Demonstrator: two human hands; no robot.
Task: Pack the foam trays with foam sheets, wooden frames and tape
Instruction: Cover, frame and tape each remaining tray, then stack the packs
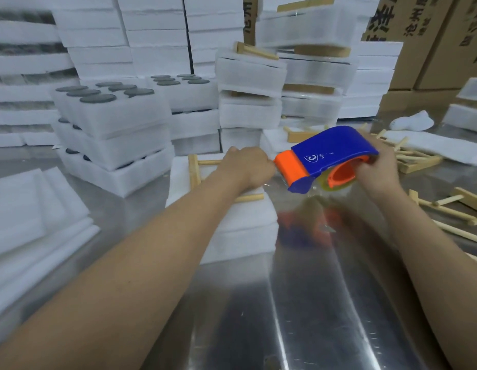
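Head view: blue-and-orange tape dispenser (330,156) gripped by right hand (378,166).

Single head-worn wide-angle camera looks forward and down, close over the steel table (325,303), stacked foam trays (112,121) filling the background.
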